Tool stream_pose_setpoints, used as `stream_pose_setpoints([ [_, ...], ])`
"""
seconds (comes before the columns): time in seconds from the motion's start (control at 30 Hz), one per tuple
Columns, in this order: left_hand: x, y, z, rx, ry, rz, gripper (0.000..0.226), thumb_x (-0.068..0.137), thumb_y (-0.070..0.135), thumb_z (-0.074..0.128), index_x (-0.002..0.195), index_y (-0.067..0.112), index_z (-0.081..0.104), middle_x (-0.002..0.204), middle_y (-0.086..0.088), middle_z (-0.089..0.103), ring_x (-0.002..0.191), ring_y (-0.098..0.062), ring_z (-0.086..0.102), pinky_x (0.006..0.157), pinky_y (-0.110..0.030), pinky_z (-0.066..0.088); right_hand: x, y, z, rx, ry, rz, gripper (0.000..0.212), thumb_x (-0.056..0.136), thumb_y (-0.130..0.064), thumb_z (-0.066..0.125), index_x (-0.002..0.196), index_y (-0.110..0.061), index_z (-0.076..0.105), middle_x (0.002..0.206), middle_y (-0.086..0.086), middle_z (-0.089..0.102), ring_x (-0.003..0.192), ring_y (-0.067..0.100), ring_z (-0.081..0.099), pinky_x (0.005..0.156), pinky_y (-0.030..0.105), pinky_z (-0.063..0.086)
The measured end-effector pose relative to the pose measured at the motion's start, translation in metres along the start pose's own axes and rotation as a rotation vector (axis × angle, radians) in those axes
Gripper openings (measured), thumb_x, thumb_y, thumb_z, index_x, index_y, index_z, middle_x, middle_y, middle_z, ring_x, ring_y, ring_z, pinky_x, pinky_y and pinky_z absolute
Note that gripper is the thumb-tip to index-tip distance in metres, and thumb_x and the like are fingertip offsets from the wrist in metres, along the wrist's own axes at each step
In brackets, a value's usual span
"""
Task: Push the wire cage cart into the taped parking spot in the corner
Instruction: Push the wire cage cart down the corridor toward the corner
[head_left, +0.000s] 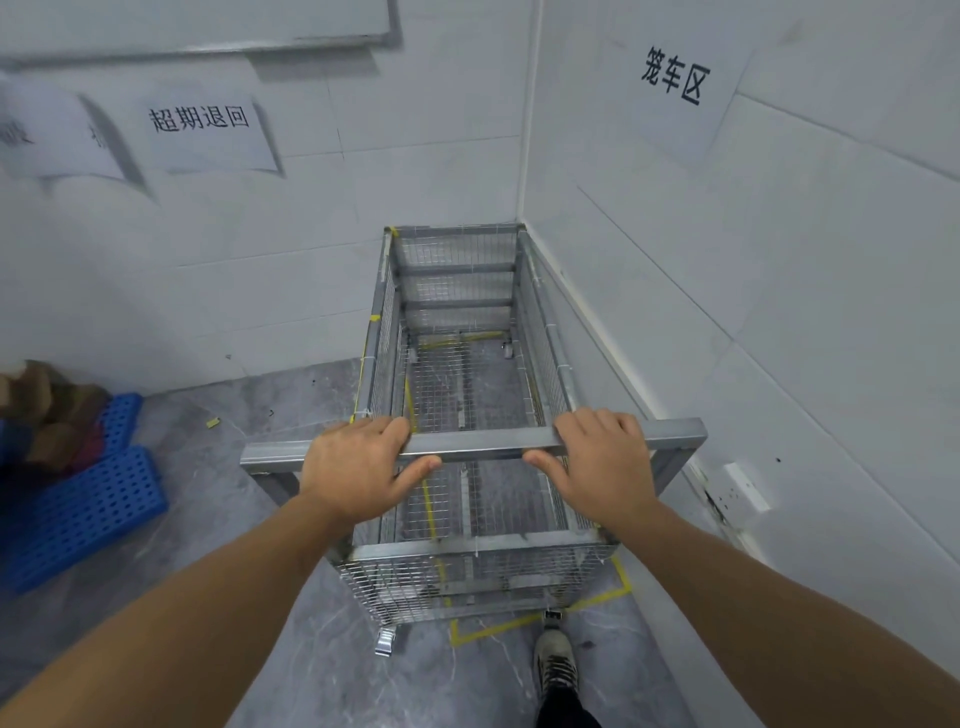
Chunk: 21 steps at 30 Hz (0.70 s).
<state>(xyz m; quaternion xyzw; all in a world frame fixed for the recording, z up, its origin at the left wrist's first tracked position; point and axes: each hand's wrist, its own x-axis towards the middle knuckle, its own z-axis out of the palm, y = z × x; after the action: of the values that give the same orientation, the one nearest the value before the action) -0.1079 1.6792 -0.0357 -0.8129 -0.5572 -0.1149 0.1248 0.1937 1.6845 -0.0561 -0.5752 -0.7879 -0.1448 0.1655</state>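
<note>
Our left hand (358, 467) and right hand (597, 462) are gripping the cart's handle bar (478, 444), keeping the push straight. We are holding the wire cage cart (462, 364) against the floor's corner, mostly inside the yellow tape (540, 618).

I get cool, even light from overhead, bright on the white tiled walls (779, 312) and dimmer on the grey floor (234, 519). Paper signs (202, 132) throw soft dark shadows down and to the right. Wide-angle distortion bows the wall lines and stretches my forearms at the bottom corners. The far left edge is smeared and soft; the centre is reasonably sharp, with no harsh glare.
</note>
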Motion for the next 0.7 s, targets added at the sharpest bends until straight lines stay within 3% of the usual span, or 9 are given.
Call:
stream_pose_setpoints([
  [0.43,0.0015,0.0012,-0.0060,-0.001,-0.050,-0.009,0.049,0.089,0.071,0.034,0.075,0.025,0.040,0.065,0.007,0.048,0.054,-0.016,0.042,0.052,-0.028,0.032,0.0011,-0.0005,-0.0018,-0.007,-0.006,-0.007,0.059,0.094,-0.070,0.031,0.089,-0.016,0.056,0.081,0.003,0.058,0.076,0.027,0.052,0.073,0.040,0.035],
  [0.7,0.0003,0.0011,-0.0068,-0.002,-0.128,-0.017,0.053,0.088,0.074,0.023,0.078,0.025,0.041,0.069,0.007,0.051,0.058,-0.015,0.047,0.060,-0.030,0.033,0.0006,-0.0014,-0.0045,-0.013,-0.082,0.000,0.058,0.094,-0.070,0.030,0.093,-0.018,0.056,0.085,0.001,0.059,0.080,0.025,0.053,0.077,0.041,0.036],
])
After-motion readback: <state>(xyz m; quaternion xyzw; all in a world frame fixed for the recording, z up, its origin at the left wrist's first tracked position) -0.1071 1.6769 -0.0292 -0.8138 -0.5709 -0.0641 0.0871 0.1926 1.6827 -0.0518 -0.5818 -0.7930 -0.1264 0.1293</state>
